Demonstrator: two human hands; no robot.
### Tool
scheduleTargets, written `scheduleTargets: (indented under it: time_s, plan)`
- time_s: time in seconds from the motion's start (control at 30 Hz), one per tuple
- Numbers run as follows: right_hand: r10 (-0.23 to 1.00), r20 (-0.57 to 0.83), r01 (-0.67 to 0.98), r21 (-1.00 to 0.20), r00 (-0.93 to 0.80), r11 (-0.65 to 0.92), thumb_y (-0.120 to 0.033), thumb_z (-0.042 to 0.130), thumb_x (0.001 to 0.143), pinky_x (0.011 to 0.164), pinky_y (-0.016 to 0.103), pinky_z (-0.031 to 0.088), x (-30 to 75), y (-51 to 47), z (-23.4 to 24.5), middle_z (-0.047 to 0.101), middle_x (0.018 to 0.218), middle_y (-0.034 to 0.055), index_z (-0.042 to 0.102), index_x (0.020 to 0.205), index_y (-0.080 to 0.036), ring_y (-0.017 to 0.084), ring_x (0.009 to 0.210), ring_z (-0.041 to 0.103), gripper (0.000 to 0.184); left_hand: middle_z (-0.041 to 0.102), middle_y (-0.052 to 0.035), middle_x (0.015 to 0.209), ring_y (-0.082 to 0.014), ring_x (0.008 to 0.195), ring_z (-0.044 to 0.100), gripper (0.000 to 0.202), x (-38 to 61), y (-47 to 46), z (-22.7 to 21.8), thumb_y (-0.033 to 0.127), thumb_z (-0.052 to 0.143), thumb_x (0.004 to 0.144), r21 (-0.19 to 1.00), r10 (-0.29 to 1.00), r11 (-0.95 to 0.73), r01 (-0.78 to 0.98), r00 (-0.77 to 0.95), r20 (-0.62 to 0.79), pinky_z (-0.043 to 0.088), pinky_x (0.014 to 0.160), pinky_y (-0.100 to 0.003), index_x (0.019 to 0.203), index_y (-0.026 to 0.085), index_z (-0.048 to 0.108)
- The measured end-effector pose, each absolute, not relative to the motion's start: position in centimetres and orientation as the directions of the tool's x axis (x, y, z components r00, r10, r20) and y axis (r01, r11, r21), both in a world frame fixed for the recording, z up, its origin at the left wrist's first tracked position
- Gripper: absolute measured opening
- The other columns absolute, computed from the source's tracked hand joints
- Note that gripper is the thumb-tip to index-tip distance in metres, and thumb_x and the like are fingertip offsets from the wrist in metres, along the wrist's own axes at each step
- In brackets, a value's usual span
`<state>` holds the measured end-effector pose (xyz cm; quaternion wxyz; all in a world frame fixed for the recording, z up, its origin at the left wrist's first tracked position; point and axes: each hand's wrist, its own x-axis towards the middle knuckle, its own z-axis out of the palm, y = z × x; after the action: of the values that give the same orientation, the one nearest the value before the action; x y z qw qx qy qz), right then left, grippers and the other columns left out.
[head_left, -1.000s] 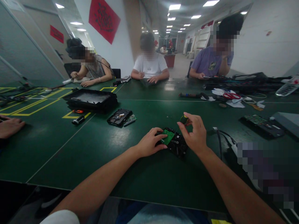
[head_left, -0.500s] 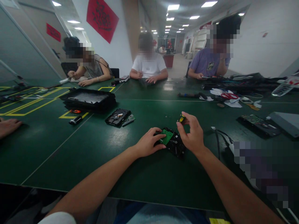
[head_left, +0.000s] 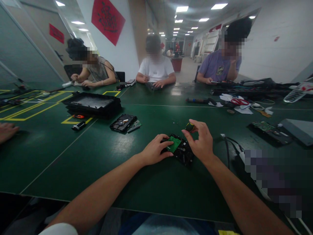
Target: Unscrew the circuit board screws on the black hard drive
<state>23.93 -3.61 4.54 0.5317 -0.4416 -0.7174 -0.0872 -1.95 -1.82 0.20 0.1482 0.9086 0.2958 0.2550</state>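
Observation:
A black hard drive (head_left: 185, 152) lies on the green table, its green circuit board (head_left: 174, 144) facing up. My left hand (head_left: 156, 149) grips the drive's left side, with a finger resting on the board. In my right hand (head_left: 201, 140) a small screwdriver (head_left: 189, 126) with a yellow and dark handle is pinched between thumb and fingertips, above the drive's far edge. The screwdriver's shaft is hard to make out. A few tiny bits (head_left: 175, 123), perhaps screws, lie just beyond the drive.
Another hard drive (head_left: 123, 123) with a loose circuit board (head_left: 134, 126) lies left of centre. Behind it stands a black tray (head_left: 93, 103). On the right are a third drive (head_left: 270, 132), a grey box (head_left: 299, 129) and cables (head_left: 231, 143). Several people sit around the table; a co-worker's hand (head_left: 8, 131) rests at far left.
The screwdriver handle has turned in my right fingers, which have shifted slightly. My left hand and the hard drive stay in place. The co-worker's hand at far left has drawn back a little.

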Motion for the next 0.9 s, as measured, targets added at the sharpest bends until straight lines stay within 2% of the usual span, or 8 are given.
scheduleTargets:
  time_s: [0.13,0.4,0.5,0.67,0.73,0.9]
  plan:
    - [0.586,0.81,0.707,-0.395,-0.034,0.587,-0.034,0.07,0.103,0.088,0.049,0.065,24.0,-3.4,4.1,0.07,0.124,0.0092,0.055,0.147,-0.032,0.025,0.095,0.073,0.047,0.055,-0.0166,0.144,-0.0347,0.136,0.058,0.054,-2.0,-1.8,0.1,0.051,0.075,0.1,0.418,0.611,-0.782,0.462,0.699,0.371,0.056,0.113,-0.056,0.145,0.023,0.067]
    - [0.679,0.733,0.613,-0.523,-0.03,0.592,-0.033,0.059,0.108,0.098,0.053,0.064,24.2,-3.2,3.8,0.072,0.133,0.0112,0.048,0.154,-0.031,0.028,0.108,0.076,0.048,0.056,-0.0156,0.143,-0.034,0.133,0.06,0.054,-2.0,-1.6,-0.1,0.051,0.075,0.099,0.423,0.608,-0.785,0.453,0.696,0.382,0.057,0.112,-0.056,0.145,0.025,0.067]
    - [0.667,0.744,0.632,-0.506,-0.024,0.587,-0.035,0.062,0.106,0.096,0.053,0.064,24.2,-3.4,4.2,0.071,0.131,0.0104,0.051,0.151,-0.032,0.027,0.104,0.075,0.046,0.056,-0.0158,0.142,-0.0341,0.132,0.061,0.053,-2.0,-1.7,0.2,0.051,0.074,0.1,0.43,0.608,-0.783,0.449,0.7,0.375,0.058,0.111,-0.055,0.145,0.025,0.067]
    - [0.558,0.83,0.702,-0.391,-0.01,0.596,-0.037,0.071,0.102,0.085,0.046,0.064,24.3,-3.5,4.9,0.068,0.12,0.009,0.062,0.135,-0.03,0.026,0.1,0.07,0.035,0.055,-0.0161,0.144,-0.0347,0.133,0.061,0.054,-2.0,-1.8,0.5,0.05,0.073,0.101,0.423,0.615,-0.776,0.468,0.71,0.344,0.058,0.11,-0.054,0.147,0.023,0.065]
    - [0.566,0.824,0.689,-0.401,-0.015,0.603,-0.035,0.068,0.104,0.086,0.047,0.064,24.3,-3.5,4.8,0.069,0.12,0.0086,0.06,0.137,-0.031,0.026,0.1,0.071,0.034,0.054,-0.0155,0.144,-0.0344,0.134,0.061,0.053,-1.9,-1.8,0.4,0.05,0.073,0.101,0.42,0.616,-0.776,0.471,0.708,0.345,0.058,0.111,-0.053,0.147,0.024,0.065]
    - [0.66,0.75,0.611,-0.505,-0.038,0.609,-0.03,0.054,0.11,0.098,0.052,0.063,24.3,-3.6,4.4,0.068,0.137,0.0105,0.048,0.153,-0.032,0.026,0.106,0.076,0.044,0.055,-0.0152,0.144,-0.0341,0.133,0.062,0.052,-1.9,-1.8,0.3,0.05,0.073,0.101,0.425,0.617,-0.775,0.467,0.702,0.355,0.058,0.111,-0.053,0.145,0.024,0.067]
